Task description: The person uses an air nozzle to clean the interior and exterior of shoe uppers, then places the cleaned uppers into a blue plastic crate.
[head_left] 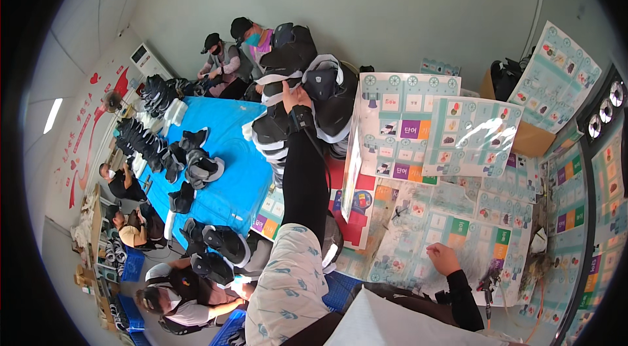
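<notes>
My left hand (297, 98) reaches up to a tall stack of dark shoe uppers and is closed on the pale edge of a black shoe upper (288, 61). A second stack, with a navy shoe upper (327, 81) on top, stands just right of it. My right hand (445, 259) is loosely curled with nothing visible in it, above a worktop (418, 215) covered in printed sheets. Near its wrist a spray gun (487, 284) with a hose stands at the worktop's right side.
A blue-covered table (229, 123) on the left bears loose and piled shoe uppers (204, 168). Co-workers sit along its far and left sides; one person (180, 293) is close at lower left. Upright printed panels (409, 127) screen the worktop. An exhaust fan (606, 111) is at far right.
</notes>
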Action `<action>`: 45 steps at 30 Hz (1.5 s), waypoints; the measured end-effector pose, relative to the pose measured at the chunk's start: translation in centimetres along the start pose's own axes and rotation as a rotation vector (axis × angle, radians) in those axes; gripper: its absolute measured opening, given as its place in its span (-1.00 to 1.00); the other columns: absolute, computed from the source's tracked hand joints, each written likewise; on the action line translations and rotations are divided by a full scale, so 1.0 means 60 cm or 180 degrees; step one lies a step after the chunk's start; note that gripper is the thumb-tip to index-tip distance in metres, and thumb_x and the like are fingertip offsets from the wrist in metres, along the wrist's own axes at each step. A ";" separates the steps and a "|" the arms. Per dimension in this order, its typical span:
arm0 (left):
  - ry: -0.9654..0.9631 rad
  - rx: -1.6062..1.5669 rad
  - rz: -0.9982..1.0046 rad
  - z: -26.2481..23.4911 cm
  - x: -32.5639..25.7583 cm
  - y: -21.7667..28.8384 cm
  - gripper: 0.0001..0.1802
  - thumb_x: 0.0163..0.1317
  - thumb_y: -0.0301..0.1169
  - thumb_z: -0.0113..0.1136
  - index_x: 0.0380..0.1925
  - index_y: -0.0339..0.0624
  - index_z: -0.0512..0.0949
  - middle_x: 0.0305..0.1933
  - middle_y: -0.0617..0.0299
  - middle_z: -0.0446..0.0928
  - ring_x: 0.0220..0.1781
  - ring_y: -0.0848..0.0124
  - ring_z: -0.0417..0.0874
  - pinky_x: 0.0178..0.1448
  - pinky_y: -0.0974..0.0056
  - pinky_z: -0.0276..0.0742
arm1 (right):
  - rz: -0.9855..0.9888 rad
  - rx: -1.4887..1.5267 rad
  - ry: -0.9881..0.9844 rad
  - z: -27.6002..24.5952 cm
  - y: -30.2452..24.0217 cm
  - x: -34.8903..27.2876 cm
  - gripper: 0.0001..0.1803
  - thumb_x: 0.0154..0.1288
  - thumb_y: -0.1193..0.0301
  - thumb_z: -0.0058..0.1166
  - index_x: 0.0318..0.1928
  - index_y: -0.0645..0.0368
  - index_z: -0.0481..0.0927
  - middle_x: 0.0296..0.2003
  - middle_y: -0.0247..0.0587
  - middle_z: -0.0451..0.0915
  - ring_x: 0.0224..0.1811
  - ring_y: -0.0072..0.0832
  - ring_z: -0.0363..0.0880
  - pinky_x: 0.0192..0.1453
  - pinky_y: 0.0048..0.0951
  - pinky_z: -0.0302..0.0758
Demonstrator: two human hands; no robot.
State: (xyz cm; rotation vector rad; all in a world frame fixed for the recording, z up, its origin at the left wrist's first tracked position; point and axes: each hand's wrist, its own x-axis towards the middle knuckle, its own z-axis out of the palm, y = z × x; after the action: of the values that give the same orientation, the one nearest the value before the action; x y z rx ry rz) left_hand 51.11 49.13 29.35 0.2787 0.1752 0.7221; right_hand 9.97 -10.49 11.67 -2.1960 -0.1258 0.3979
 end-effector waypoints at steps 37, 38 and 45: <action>-0.1112 -0.0913 -0.0399 -0.205 -0.739 0.424 -0.66 0.55 -0.44 0.09 0.24 -0.29 0.54 0.24 0.03 0.65 0.17 0.21 0.70 0.32 0.03 0.66 | -0.0951 0.1031 -0.1572 0.073 -0.272 0.063 -0.61 0.51 0.34 0.19 0.24 0.24 0.59 0.13 -0.07 0.68 0.14 -0.32 0.70 0.22 -0.30 0.63; -0.0946 -0.0540 -0.0228 -0.245 -0.771 0.417 -0.65 0.54 -0.43 0.11 0.25 -0.27 0.55 0.25 0.06 0.65 0.18 0.21 0.70 0.30 0.03 0.66 | -0.0998 0.1555 -0.1856 0.083 -0.295 0.058 -0.54 0.54 0.32 0.16 0.34 0.22 0.54 0.29 -0.07 0.60 0.29 -0.33 0.61 0.30 -0.27 0.59; -0.0511 -0.0046 -0.0306 -0.501 -0.858 0.336 -0.56 0.48 -0.22 0.24 0.28 -0.12 0.56 0.28 0.15 0.65 0.23 0.19 0.69 0.28 0.02 0.65 | -0.1711 0.2993 -0.1695 0.142 -0.514 0.032 -0.30 0.58 0.30 0.10 0.59 0.19 0.20 0.54 -0.10 0.26 0.58 -0.26 0.21 0.47 -0.23 0.43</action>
State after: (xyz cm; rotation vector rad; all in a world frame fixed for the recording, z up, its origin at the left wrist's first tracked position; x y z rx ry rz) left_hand -7.12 34.69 10.30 0.3108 0.0306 0.6027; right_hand 10.57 15.26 30.73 -1.0395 -0.6567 0.5719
